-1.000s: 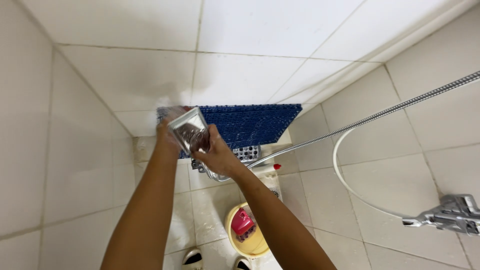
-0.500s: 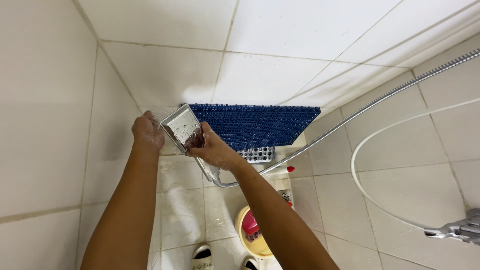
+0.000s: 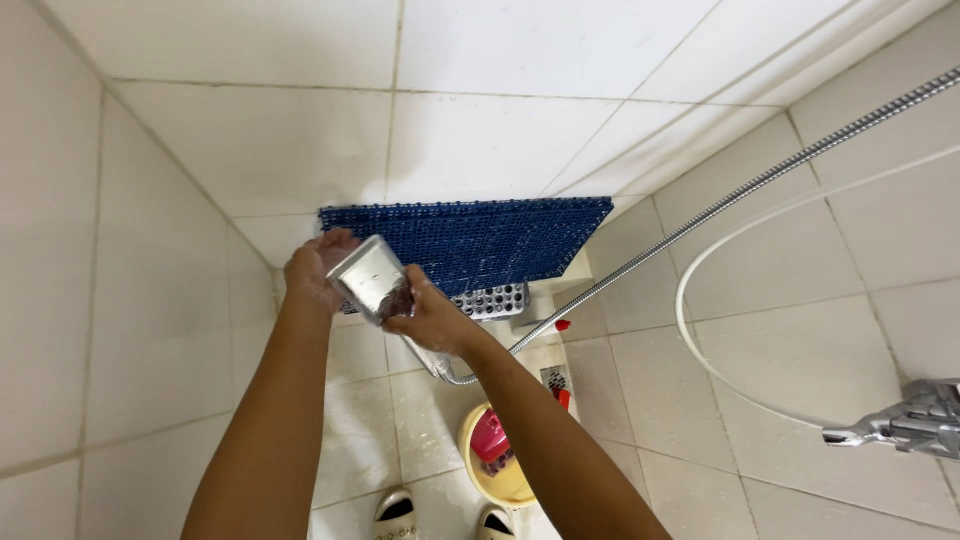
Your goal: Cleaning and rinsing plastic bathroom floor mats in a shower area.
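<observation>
2 hands, left hand [image 3: 315, 270] and right hand [image 3: 430, 318], clench fingers on 1 square shower head [image 3: 372, 278] above 1 blue mat [image 3: 480, 240].

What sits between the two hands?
A square metal shower head, gripped by the left hand and right hand, seen in the head view.

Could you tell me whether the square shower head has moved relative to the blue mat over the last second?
Yes. The square shower head, held by both the left hand and right hand, now overlaps the blue mat's lower left corner, slightly further right along it than before.
</observation>
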